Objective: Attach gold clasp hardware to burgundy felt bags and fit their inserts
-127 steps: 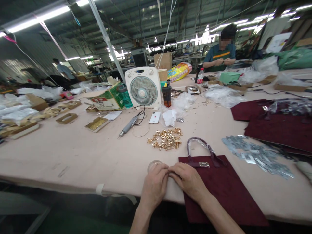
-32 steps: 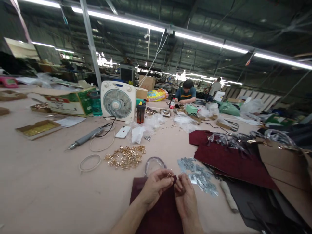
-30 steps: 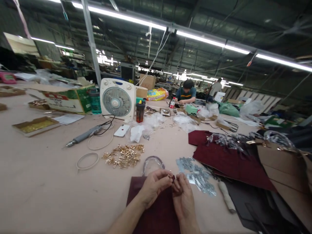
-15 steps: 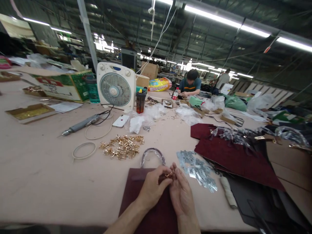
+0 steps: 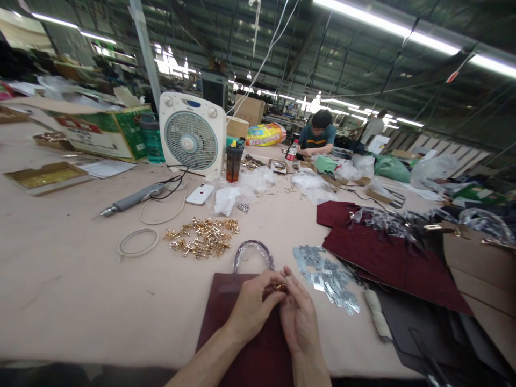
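My left hand is closed, its thumb and fingertips pinching small gold metal fittings whose exact shape is mostly hidden. Against those fingertips rests my right hand, cupped, with its fingers curled around the same fittings. Both hands are above a maroon handbag lying flat, its plastic-wrapped handle pointing away from me. Left of the handle lies a pile of loose gold fittings. To the right, flat silver metal plates are spread on the table.
A grey electric screwdriver, a tape roll and a phone lie to the left. A box fan stands behind them. More maroon bag pieces and a thread spool are at right. A co-worker sits across the table.
My right fingers have curled in slightly towards my left fingertips. The gold fittings stay between the hands, and the view has shifted a little.
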`<action>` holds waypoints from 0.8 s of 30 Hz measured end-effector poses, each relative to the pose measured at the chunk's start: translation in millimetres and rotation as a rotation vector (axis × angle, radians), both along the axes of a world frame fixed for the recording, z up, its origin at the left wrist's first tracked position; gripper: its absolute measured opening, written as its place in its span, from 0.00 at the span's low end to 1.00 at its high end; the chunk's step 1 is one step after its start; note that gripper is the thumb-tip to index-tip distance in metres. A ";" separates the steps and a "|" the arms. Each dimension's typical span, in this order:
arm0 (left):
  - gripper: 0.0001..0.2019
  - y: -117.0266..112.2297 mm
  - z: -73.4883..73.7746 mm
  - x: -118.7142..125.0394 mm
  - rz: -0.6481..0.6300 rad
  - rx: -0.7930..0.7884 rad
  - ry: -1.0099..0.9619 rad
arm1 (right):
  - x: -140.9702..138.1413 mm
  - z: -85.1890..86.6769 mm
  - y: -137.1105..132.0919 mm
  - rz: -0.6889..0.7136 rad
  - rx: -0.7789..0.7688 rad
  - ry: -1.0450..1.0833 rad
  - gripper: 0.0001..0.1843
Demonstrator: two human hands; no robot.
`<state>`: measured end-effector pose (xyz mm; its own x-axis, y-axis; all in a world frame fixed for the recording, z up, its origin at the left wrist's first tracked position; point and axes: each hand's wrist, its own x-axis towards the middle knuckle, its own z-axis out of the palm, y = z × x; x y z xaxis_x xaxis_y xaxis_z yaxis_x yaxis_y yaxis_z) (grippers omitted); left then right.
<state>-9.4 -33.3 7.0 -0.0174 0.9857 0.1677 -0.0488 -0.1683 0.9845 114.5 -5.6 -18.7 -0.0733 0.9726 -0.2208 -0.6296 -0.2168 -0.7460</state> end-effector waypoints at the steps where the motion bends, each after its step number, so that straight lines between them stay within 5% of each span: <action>1: 0.10 -0.1 -0.1 0.1 0.002 0.005 0.004 | -0.1 -0.5 0.0 -0.002 0.001 -0.002 0.22; 12: 0.09 -1.4 -3.2 -2.0 0.037 0.028 -0.001 | -1.4 -7.8 -3.1 -0.006 0.059 -0.073 0.14; 18: 0.17 -1.1 -2.8 1.5 0.036 -0.009 -0.131 | -1.7 1.7 -3.1 0.036 0.066 -0.050 0.11; 24: 0.23 -3.2 -4.8 3.4 0.029 0.038 -0.096 | 8.5 13.4 -2.4 0.147 0.050 0.026 0.21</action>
